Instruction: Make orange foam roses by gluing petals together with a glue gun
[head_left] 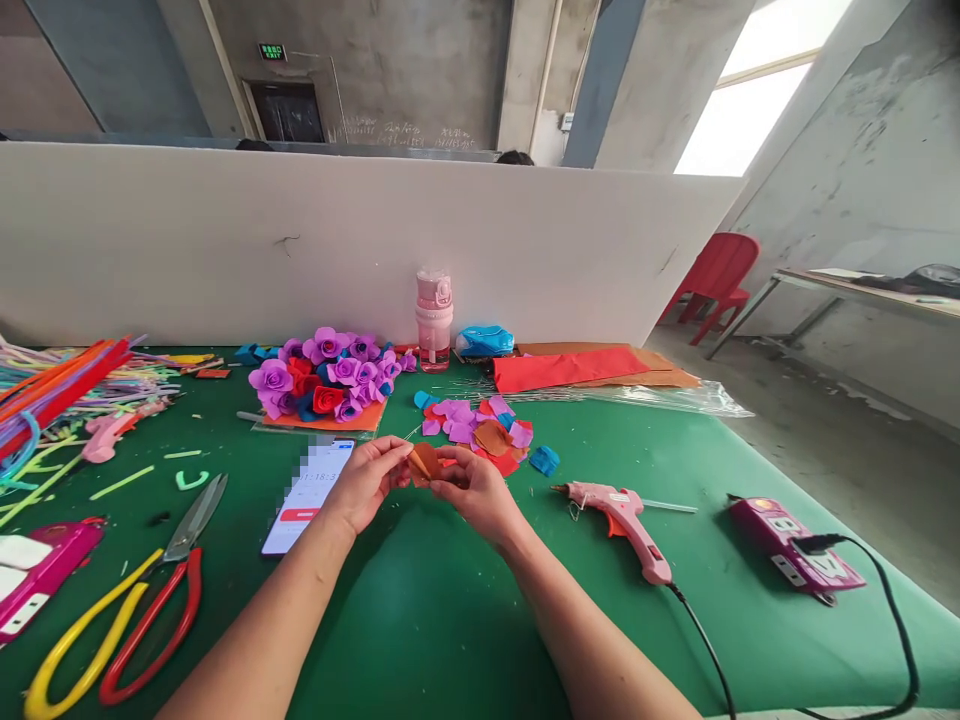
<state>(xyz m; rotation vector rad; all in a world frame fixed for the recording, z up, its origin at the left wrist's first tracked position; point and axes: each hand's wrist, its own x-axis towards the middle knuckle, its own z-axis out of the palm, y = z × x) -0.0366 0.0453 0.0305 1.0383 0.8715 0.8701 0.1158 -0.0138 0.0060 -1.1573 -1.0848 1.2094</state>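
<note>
Between my two hands is a small brown paper petal piece [424, 462], slightly curled. My left hand [373, 480] pinches its left side, and my right hand [472, 492] grips its right edge with thumb and fingers. Just behind them lies a loose pile of purple, red, blue and brown petals [457, 420]. A bunch of finished paper roses [330, 375] in purple, red and blue rests at the back left. To the right of my hands a pink glue gun [626, 520] lies on its side with a glue stick in it.
Scissors [191, 520] and a phone [315, 495] lie left on the green table [450, 640]. Pipe cleaners [67, 400] pile up far left. A pink bottle [434, 320] stands near the white partition [337, 240]. A power strip [795, 545] with a cord sits right.
</note>
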